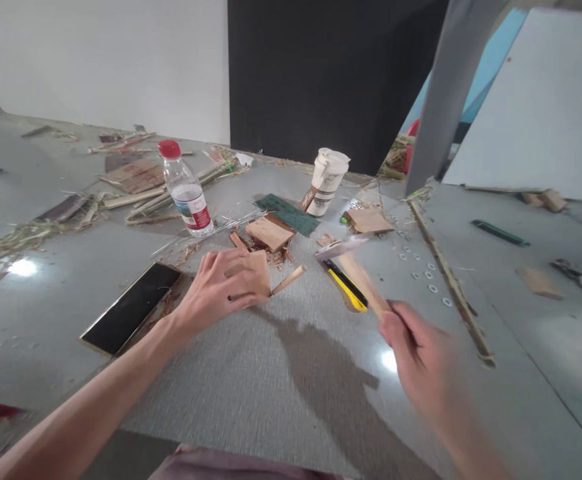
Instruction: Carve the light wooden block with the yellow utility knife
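Observation:
My left hand rests on the grey table mat, fingers closed around a small wooden piece with a thin wooden stick poking out to the right. My right hand, blurred by motion, grips the wooden handle of a small hammer whose metal head is raised above the table to the right of the left hand. A yellow and black utility knife lies just beyond the handle.
A black phone lies left of my left hand. Wood offcuts, green sandpaper, a water bottle, a paper cup, several washers and bamboo strips are scattered behind.

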`<state>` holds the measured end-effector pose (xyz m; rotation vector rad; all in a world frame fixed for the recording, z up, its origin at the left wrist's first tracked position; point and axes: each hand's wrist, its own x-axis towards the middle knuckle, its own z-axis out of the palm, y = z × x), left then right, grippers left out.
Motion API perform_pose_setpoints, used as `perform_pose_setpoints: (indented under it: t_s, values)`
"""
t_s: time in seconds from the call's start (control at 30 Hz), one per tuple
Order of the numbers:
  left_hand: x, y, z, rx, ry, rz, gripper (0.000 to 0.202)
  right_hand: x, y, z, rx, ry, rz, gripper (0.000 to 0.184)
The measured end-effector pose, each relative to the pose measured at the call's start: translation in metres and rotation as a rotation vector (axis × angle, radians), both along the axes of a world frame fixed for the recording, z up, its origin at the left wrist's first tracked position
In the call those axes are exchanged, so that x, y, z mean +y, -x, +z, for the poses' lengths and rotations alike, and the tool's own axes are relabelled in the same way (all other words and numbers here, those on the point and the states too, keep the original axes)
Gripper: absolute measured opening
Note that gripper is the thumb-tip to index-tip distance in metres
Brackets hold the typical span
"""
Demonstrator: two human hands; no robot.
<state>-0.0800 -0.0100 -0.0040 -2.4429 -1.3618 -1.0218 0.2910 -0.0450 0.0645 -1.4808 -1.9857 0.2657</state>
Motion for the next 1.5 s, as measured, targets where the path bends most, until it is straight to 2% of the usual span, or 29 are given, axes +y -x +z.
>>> perform_pose_setpoints:
  t_s: [0.13,0.3,0.37,0.47,0.53,0.67,0.83,0.9,1.03,1.23,1.4,1.5]
  values:
    - [0.0,0.001,-0.002,0.004,-0.013,0.0,0.029,0.0,0.0,0.007,0.065,-0.1,-0.099,0.031]
    - [-0.001,0.0,-0.001,0.002,-0.013,0.008,0.026,0.001,-0.001,0.016,-0.069,0.043,0.055,0.035]
    - [0.0,0.0,-0.001,0.001,-0.017,0.009,0.026,-0.001,-0.003,0.018,-0.05,0.046,0.016,0.036]
    - [0.001,0.0,-0.002,0.008,-0.026,0.001,0.029,-0.004,-0.004,0.017,0.024,-0.056,-0.084,0.034]
    - [0.001,0.0,-0.002,0.01,-0.028,0.001,0.031,-0.005,-0.001,0.016,-0.001,-0.071,-0.047,0.032]
    - [-0.001,-0.001,0.0,0.004,-0.025,0.008,0.024,-0.001,0.005,0.016,-0.108,0.008,0.076,0.033]
    - [-0.001,-0.001,0.001,0.008,-0.018,0.004,0.027,0.001,0.005,0.021,-0.007,-0.093,-0.036,0.032]
    - [-0.001,-0.001,0.001,0.005,-0.019,0.008,0.027,0.001,0.007,0.021,-0.007,-0.087,-0.009,0.03]
    - [-0.002,-0.002,0.002,0.002,-0.012,0.011,0.02,0.002,0.009,0.021,-0.105,0.043,0.101,0.035]
    - [-0.001,-0.001,0.002,0.001,-0.011,0.011,0.027,-0.001,-0.001,0.016,0.016,-0.073,-0.083,0.035]
    - [-0.001,-0.002,0.002,-0.011,-0.017,0.006,0.026,-0.001,0.005,0.006,-0.043,0.1,0.055,0.038]
    - [-0.001,-0.002,0.002,-0.019,-0.017,0.008,0.025,-0.001,0.006,0.008,0.021,0.055,-0.02,0.036]
